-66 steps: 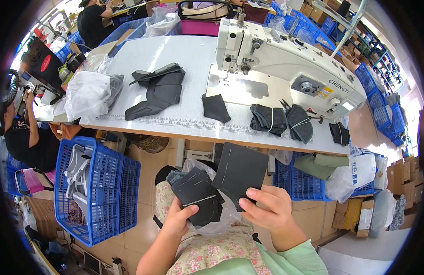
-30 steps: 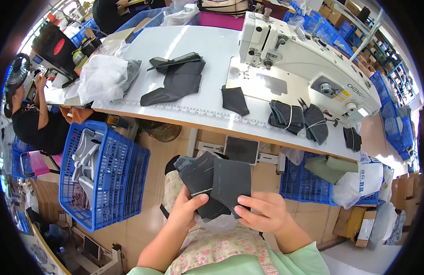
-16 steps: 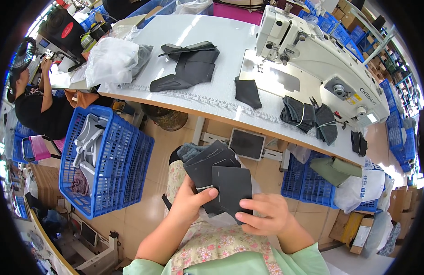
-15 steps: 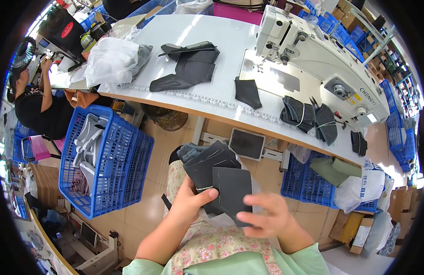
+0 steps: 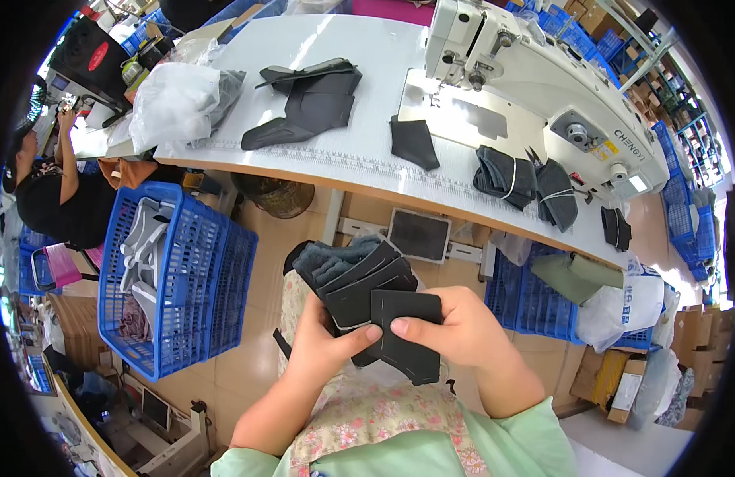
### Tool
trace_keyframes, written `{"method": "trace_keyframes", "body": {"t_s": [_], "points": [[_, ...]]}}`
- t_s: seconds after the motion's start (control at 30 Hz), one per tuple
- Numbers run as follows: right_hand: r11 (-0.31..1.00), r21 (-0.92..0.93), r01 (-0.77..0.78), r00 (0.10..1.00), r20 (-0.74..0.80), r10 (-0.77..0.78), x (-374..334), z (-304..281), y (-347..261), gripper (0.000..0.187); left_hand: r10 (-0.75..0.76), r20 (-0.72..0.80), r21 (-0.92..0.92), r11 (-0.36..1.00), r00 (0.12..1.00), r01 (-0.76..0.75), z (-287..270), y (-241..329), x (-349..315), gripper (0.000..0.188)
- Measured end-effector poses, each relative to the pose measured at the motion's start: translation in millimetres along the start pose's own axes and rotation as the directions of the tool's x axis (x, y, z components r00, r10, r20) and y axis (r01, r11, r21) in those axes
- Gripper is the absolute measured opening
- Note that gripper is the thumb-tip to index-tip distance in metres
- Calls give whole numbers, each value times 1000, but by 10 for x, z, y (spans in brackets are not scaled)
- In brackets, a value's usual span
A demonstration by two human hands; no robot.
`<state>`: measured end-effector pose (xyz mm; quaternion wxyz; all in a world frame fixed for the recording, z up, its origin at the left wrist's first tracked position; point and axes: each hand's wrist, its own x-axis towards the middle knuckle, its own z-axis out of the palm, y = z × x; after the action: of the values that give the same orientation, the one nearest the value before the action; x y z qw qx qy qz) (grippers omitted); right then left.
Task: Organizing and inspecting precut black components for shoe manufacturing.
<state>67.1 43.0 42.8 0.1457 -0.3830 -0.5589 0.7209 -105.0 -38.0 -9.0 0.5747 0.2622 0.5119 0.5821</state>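
Note:
My left hand (image 5: 324, 342) is closed on a banded bundle of dark fabric pieces (image 5: 358, 280), held over my lap. Its pieces are fanned out, with light stitch marks on the black faces and fuzzy grey-blue material at the far left side. A black fabric piece (image 5: 409, 356) lies at the bundle's right, overlapping it. My right hand (image 5: 459, 326) pinches that piece, thumb on top and fingers hidden behind. The left thumb presses near the band, beside the black piece's left edge.
A white sewing machine (image 5: 534, 95) stands on the table (image 5: 344, 171) ahead. Black cut pieces (image 5: 312, 111), a single black piece (image 5: 414, 143) and tied bundles (image 5: 504, 176) lie there. Blue baskets (image 5: 176, 286) flank me below table height. Another person (image 5: 61, 199) sits at far left.
My right hand has come onto the black piece and now grips it, thumb on top; before, its fingers were spread and blurred at the edge. The view has shifted slightly.

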Motion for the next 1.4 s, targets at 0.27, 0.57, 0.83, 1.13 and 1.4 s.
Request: {"method": "trace_keyframes", "body": {"t_s": [0.27, 0.57, 0.83, 1.13, 1.4], "points": [[982, 188, 25, 995, 93, -43, -21, -35, 102, 28, -125, 89, -50, 990, 988, 129, -29, 54, 5, 79], [981, 192, 24, 994, 101, -44, -76, 7, 94, 28, -136, 152, -107, 982, 979, 153, -37, 36, -12, 77], [992, 126, 34, 998, 45, -40, -10, 52, 56, 26, -123, 118, -111, 984, 985, 137, -64, 9, 47, 76], [995, -99, 34, 993, -105, -44, 93, 90, 221, 29, 11, -4, 139, 990, 1000, -11, -91, -23, -10, 73], [999, 32, 0, 996, -87, 3, 190, 112, 331, 27, -76, -82, 19, 997, 994, 78, -100, 21, -51, 77]]}}
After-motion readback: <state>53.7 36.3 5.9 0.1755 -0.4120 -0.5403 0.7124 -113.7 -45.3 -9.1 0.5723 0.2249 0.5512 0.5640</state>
